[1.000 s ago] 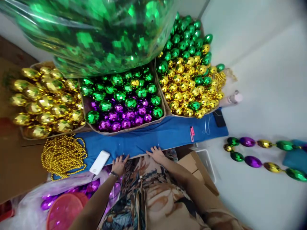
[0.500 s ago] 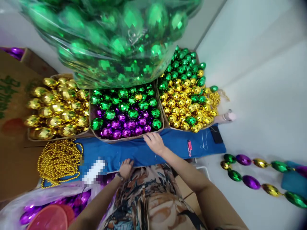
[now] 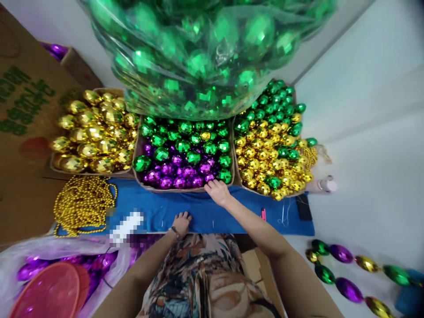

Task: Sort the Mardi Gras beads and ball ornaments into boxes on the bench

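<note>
My right hand [image 3: 217, 193] rests at the front rim of the middle box [image 3: 175, 190], its fingers laid over the edge by the beads. Inside that box are shiny faceted purple beads [image 3: 179, 182] in front and green beads [image 3: 182, 146] behind. My left hand [image 3: 181, 224] lies on the blue cloth [image 3: 195, 212] near the table's front edge, fingers apart and holding nothing. Left of the middle box is a box of large gold beads [image 3: 88, 150]. To its right, another heap mixes gold beads [image 3: 263, 154] with green ones.
A clear bag of green balls [image 3: 198, 66] hangs above the boxes. Gold bead strands [image 3: 84, 205] lie left. A pink cutter [image 3: 263, 214], a dark flat object [image 3: 303, 206] and a bottle [image 3: 326, 184] are right. A red basin [image 3: 49, 291] sits lower left. A bead garland [image 3: 347, 289] hangs right.
The view has shifted, so the boxes and bag appear farther right. My right hand stays at the middle box's rim, and my left hand stays on the cloth.
</note>
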`<control>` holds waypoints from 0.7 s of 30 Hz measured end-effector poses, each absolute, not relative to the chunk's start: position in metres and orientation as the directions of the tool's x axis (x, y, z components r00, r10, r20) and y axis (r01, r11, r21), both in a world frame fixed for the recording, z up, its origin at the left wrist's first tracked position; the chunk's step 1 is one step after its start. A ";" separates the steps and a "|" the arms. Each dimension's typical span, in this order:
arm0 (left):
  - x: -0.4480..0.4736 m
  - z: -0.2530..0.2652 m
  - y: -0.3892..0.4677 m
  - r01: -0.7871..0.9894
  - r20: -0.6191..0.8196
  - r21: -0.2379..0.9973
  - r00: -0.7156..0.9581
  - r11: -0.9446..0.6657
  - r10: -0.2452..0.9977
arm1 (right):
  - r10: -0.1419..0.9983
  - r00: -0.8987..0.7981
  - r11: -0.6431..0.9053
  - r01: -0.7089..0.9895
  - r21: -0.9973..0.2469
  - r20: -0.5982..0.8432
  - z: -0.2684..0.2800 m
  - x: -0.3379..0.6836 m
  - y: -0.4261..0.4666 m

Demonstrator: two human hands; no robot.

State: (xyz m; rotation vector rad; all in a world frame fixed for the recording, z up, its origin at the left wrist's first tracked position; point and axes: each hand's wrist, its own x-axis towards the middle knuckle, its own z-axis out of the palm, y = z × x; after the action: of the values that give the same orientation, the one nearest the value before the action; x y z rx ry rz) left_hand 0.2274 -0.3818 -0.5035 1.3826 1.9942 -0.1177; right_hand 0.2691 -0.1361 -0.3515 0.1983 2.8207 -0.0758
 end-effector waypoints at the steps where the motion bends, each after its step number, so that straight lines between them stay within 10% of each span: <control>1: 0.227 -0.503 -0.381 0.851 -0.578 0.304 -0.193 0.429 0.793 | 0.126 -0.943 0.990 0.141 -0.026 -0.308 -0.349 0.268 -0.136; 21: 0.237 -0.551 -0.257 0.751 -0.261 0.368 -0.483 0.549 0.836 | 0.153 -0.936 0.984 0.176 -0.043 -0.318 -0.334 0.255 -0.132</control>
State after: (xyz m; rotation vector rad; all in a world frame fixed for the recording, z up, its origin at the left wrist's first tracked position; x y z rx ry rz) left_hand 0.2368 -0.2571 -0.5510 1.2915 2.3796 0.2840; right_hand 0.2549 -0.1323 -0.3340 0.2392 2.8108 -0.1005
